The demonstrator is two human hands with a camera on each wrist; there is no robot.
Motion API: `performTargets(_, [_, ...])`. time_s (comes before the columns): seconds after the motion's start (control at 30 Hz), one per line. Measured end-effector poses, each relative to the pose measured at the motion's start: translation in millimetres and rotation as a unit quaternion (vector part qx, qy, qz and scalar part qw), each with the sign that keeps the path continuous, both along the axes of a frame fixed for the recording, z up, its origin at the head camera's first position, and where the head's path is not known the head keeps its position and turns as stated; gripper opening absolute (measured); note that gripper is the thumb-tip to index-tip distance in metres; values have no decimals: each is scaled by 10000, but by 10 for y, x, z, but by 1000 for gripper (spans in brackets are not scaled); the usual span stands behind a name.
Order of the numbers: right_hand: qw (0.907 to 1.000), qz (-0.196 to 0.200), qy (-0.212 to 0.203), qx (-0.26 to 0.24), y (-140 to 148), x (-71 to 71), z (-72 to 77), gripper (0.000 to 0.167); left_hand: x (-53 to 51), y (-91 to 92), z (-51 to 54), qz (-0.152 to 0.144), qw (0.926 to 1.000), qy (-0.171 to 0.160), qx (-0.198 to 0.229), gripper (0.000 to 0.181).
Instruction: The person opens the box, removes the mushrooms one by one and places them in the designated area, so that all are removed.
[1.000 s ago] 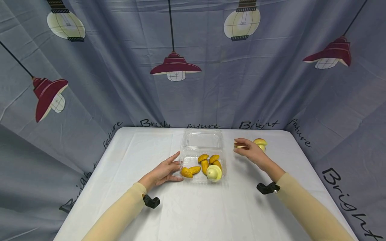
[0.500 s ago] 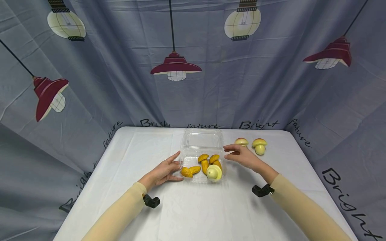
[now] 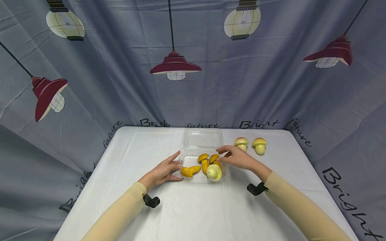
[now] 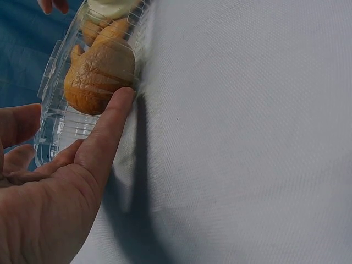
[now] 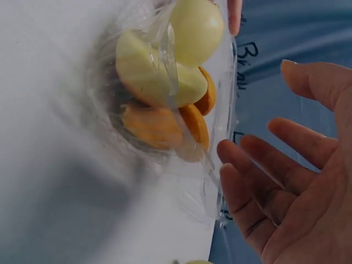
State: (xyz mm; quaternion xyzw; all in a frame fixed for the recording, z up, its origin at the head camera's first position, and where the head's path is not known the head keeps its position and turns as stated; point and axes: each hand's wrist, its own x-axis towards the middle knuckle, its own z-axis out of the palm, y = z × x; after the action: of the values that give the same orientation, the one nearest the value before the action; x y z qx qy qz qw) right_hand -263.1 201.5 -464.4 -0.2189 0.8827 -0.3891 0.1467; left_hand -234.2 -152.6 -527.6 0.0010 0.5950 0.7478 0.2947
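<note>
A clear plastic clamshell box [image 3: 191, 160] stands mid-table, its lid [image 3: 202, 138] laid back. Inside are three orange-yellow toy-like mushrooms: one on its side [image 3: 190, 171], one in the middle [image 3: 204, 164] and one at the right [image 3: 214, 158]. A pale yellow mushroom [image 3: 213, 172] lies stem-up beside them. My left hand [image 3: 163, 172] rests with straight fingers against the box's left side; a fingertip [image 4: 122, 99] touches the wall in the left wrist view. At the box's right edge, my right hand [image 3: 236, 157] hovers with parted fingers [image 5: 297, 137], holding nothing.
Two pale mushrooms with reddish-yellow caps, one nearer [image 3: 241, 143] and one farther right [image 3: 259, 146], stand behind the right hand. The white-covered table [image 3: 193, 214] meets a grey-blue curtain [image 3: 120, 83] printed with lamps.
My right hand has moved left, from beside the two pale mushrooms to the box's right edge, uncovering the nearer one. The left hand and the box have stayed put.
</note>
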Motion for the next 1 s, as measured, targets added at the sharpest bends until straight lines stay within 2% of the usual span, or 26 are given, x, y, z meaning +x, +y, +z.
performTargets(0.37, [9952, 414, 337, 819, -168, 17, -20, 61, -7, -4, -6, -8, 10000, 17, 1, 77])
performTargets(0.6, [9832, 649, 653, 1577, -268, 49, -20, 61, -5, -3, -7, -33, 10000, 47, 17, 77])
performTargets(0.83, [9695, 929, 1084, 1991, -315, 55, -73, 53, -4, -3, -7, -38, 10000, 55, -14, 78])
performTargets(1.0, [9640, 950, 1157, 2198, -350, 58, -118, 48, -3, -6, -3, -46, 10000, 62, -22, 78])
